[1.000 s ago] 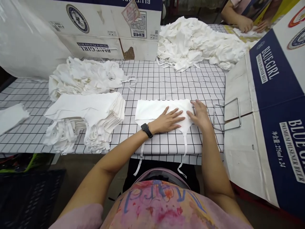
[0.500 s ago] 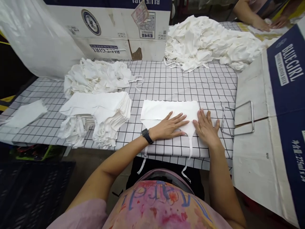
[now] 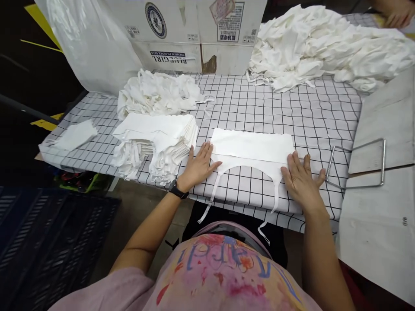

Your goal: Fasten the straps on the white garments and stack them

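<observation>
A white strappy garment [image 3: 253, 146] lies flat on the checked tablecloth, its straight edge away from me and two thin straps hanging over the table's front edge. My left hand [image 3: 198, 166] rests open at the garment's left side, fingertips by its edge. On the opposite side my right hand [image 3: 302, 179] lies open, fingers spread, touching the right edge. Left of my left hand sits a neat stack of similar white garments [image 3: 155, 129], their straps bunched toward me. Behind that stack is a loose heap of white garments [image 3: 158, 93].
A large pile of white garments [image 3: 311, 47] lies at the back right. Cardboard boxes stand at the back [image 3: 181, 39] and right [image 3: 372, 207]. A bent metal wire frame [image 3: 356, 164] leans by the right box. One white piece [image 3: 76, 134] lies far left. Another person's hand [image 3: 400, 15] shows top right.
My left hand has moved from the middle of the garment to its left edge, uncovering the curved neckline. My right hand stays at the right edge. The view has shifted left.
</observation>
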Demonstrator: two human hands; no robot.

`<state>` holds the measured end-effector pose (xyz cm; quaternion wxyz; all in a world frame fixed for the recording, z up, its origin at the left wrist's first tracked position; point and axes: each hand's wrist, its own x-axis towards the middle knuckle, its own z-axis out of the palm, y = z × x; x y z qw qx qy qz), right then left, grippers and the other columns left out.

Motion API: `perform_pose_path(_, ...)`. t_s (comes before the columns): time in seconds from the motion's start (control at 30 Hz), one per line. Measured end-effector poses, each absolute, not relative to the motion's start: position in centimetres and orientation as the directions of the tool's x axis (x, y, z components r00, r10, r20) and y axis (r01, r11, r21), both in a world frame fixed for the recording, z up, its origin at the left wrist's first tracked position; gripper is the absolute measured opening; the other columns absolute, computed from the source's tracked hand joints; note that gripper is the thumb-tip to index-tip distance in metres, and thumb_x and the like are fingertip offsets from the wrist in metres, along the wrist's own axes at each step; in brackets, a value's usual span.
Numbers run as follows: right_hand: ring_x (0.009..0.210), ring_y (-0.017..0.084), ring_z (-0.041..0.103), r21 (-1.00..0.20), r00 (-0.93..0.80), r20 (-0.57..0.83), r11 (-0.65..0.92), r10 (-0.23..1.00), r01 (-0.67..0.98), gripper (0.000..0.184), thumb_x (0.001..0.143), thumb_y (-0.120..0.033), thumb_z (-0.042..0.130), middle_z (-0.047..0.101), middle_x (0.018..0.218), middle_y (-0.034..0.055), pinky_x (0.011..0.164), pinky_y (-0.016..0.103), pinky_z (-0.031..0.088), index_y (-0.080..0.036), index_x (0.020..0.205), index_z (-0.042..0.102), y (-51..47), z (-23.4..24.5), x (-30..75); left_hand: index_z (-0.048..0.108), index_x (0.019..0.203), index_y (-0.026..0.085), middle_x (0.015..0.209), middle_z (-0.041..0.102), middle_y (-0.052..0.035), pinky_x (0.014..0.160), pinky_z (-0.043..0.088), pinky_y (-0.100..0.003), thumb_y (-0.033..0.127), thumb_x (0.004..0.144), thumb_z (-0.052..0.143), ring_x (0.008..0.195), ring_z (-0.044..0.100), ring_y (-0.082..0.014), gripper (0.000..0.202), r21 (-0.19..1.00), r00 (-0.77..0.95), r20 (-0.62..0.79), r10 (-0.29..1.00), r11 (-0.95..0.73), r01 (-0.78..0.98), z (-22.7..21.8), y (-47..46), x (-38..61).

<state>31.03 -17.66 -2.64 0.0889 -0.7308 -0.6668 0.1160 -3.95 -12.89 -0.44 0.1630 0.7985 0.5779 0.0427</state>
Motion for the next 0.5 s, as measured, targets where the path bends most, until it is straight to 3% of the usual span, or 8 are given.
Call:
perform_pose_path(0.17, 0.163, 0.033, 0.008, -0.284, 0.014, -0.101, -0.043, 0.995, 0.958, 0.067, 0.108, -0.055, 0.016, 0.025, 0.174, 0.0048, 0.121, 0.077, 0.0, -0.028, 0.169, 0.024, -19.5, -2.4, 29.9, 0.018, 0.168, 0.016, 0.175, 0.016, -0.0141, 0.132, 0.003, -0.062, 0.058, 0.107, 0.031, 0.164, 0.01, -0.0296, 0.076, 0.261, 0.298, -0.082, 0.951, -0.268, 0.927, -1.2, -14.3, -4.1)
perform_pose_path(0.33, 0.163, 0.034, 0.009, -0.298, 0.036, -0.079, -0.058, 0.996, 0.953, 0.065, 0.108, -0.054, 0.018, 0.026, 0.173, 0.0057, 0.119, 0.08, 0.003, -0.031, 0.169, 0.023, -20.5, -2.6, 30.0, 0.02, 0.166, 0.006, 0.173, 0.016, -0.0211, 0.133, 0.008, -0.057, 0.058, 0.106, 0.033, 0.164, 0.009, -0.0325, 0.08, 0.265, 0.259, -0.067, 0.963, -0.233, 0.936, -1.2, -14.8, -3.9)
perform_pose_path(0.5, 0.163, 0.031, 0.01, -0.307, -0.016, -0.043, 0.002, 0.999, 0.952, 0.064, 0.109, -0.051, 0.016, 0.019, 0.175, 0.0043, 0.124, 0.073, 0.006, -0.031, 0.169, 0.018, -19.7, -1.5, 28.7, 0.019, 0.167, 0.029, 0.176, 0.014, -0.0063, 0.133, 0.002, -0.058, 0.052, 0.107, 0.041, 0.164, 0.008, -0.0281, 0.069, 0.366, 0.452, 0.029, 0.892, -0.43, 0.825, -0.6, -14.4, -1.9)
